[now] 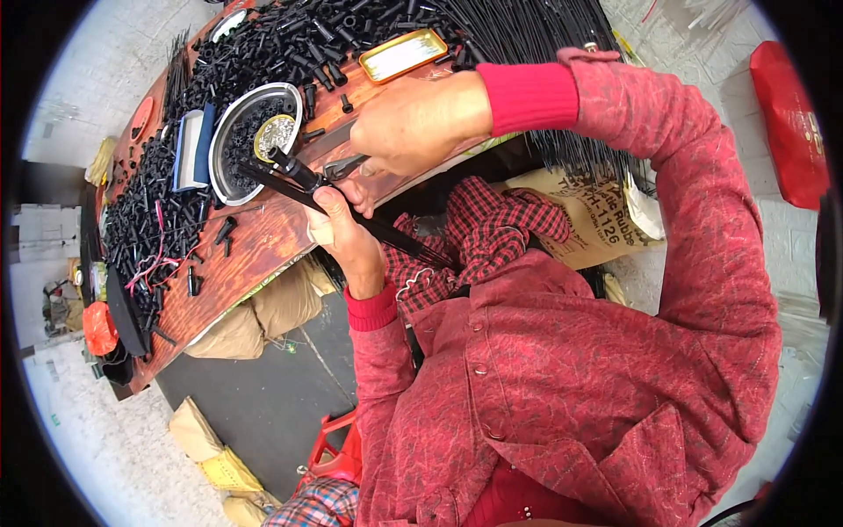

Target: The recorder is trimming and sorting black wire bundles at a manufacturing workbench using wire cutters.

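Observation:
My left hand (347,237) is closed round a bundle of thin black rods (408,241) that slants down to my lap. At the upper end of the bundle, a black tubular fitting (297,169) sticks out above my thumb. My right hand (417,119) is closed on a dark metal tool that looks like pliers (342,167), its end beside the fitting. The right fingers partly hide the tool. Just beyond the hands stands a silver metal bowl (219,119) of small black parts, with a round yellow tin (276,133) of shiny metal bits in it.
Loose black fittings (290,39) cover much of the reddish wooden table (241,268). A yellow-rimmed tray (402,57), a blue-and-white box (193,149) and long black rods (536,53) lie there too. A paper sack (584,220) and a red stool (338,448) stand below.

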Available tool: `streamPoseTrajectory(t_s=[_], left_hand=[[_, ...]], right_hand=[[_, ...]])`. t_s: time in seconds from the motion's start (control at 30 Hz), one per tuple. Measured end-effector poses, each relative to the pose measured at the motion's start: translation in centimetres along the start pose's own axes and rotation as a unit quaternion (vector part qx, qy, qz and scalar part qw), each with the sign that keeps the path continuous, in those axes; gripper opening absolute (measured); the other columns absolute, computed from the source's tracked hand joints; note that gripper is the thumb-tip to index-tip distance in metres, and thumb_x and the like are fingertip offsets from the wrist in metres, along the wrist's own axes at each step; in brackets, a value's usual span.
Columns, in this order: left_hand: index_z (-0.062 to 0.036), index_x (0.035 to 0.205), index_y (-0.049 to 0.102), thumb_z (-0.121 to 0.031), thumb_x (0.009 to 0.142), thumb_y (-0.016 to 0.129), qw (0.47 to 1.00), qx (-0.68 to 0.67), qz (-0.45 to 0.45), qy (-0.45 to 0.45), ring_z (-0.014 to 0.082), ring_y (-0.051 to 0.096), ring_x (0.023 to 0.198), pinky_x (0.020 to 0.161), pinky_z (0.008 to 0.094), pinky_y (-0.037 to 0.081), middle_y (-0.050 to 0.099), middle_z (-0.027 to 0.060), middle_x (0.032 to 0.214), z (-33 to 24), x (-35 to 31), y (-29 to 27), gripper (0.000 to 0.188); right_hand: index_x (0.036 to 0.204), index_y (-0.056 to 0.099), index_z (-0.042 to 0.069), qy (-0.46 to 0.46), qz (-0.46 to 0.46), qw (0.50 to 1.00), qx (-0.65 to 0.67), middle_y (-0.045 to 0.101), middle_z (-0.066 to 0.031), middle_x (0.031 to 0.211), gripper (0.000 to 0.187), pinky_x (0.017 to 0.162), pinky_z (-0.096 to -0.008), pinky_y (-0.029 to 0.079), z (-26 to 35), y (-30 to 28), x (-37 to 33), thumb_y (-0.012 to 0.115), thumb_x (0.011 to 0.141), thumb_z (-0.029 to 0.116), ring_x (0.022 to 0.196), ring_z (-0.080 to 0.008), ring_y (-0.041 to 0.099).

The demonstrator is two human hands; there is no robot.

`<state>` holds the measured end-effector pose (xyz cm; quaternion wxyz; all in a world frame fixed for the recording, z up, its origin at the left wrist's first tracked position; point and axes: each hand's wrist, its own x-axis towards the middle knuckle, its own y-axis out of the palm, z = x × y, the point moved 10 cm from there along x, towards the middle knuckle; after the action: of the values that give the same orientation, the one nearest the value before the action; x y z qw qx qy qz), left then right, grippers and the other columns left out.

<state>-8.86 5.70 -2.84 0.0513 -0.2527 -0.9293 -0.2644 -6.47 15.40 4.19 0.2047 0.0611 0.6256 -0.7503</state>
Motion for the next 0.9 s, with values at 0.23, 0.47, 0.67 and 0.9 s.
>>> streamPoseTrajectory(t_s=[0.23, 0.47, 0.67, 0.9], left_hand=[[-0.0015, 0.118, 0.045, -0.041, 0.102, 0.049, 0.998, -0.048, 0.013, -0.034, 0.0108, 0.045, 0.061, 0.052, 0.0243, 0.037, 0.049, 0.0029, 0.075, 0.3, 0.4, -0.2, 0.043], [-0.0003, 0.119, 0.050, -0.040, 0.105, 0.043, 0.994, -0.068, 0.060, -0.057, 0.0136, 0.050, 0.066, 0.057, 0.0265, 0.041, 0.056, 0.0062, 0.081, 0.6, 0.4, -1.2, 0.043], [-0.0012, 0.107, 0.052, -0.038, 0.105, 0.042, 0.997, -0.050, 0.047, -0.037, 0.0140, 0.050, 0.065, 0.057, 0.0274, 0.042, 0.057, 0.0071, 0.079, 0.4, 0.3, -1.0, 0.038], [-0.0035, 0.090, 0.051, -0.035, 0.105, 0.045, 1.000, -0.004, 0.005, -0.009, 0.0128, 0.050, 0.063, 0.055, 0.0264, 0.040, 0.055, 0.0053, 0.075, -0.6, -0.4, -0.6, 0.036]], right_hand=[[0.090, 0.067, -0.003, -0.002, -0.023, 0.999, 0.029, 0.068, -0.0206, 0.080, 0.035, 0.063, -0.0433, 0.054, 0.2, 1.0, 1.0, 0.059, 0.091, 0.031, 0.076, -0.0328, 0.069], [0.092, 0.059, 0.004, 0.073, 0.225, 0.864, 0.444, 0.063, -0.0066, 0.074, 0.034, 0.057, -0.0290, 0.054, 0.7, 4.2, -0.7, 0.051, 0.101, 0.036, 0.065, -0.0159, 0.065], [0.097, 0.061, 0.005, 0.085, 0.228, 0.854, 0.460, 0.065, -0.0053, 0.080, 0.032, 0.059, -0.0307, 0.055, 0.7, 3.4, -1.7, 0.050, 0.101, 0.034, 0.068, -0.0157, 0.067], [0.097, 0.061, 0.004, 0.110, 0.234, 0.829, 0.495, 0.064, -0.0052, 0.079, 0.032, 0.056, -0.0298, 0.055, 0.6, 3.8, -1.9, 0.054, 0.098, 0.036, 0.062, -0.0142, 0.063]])
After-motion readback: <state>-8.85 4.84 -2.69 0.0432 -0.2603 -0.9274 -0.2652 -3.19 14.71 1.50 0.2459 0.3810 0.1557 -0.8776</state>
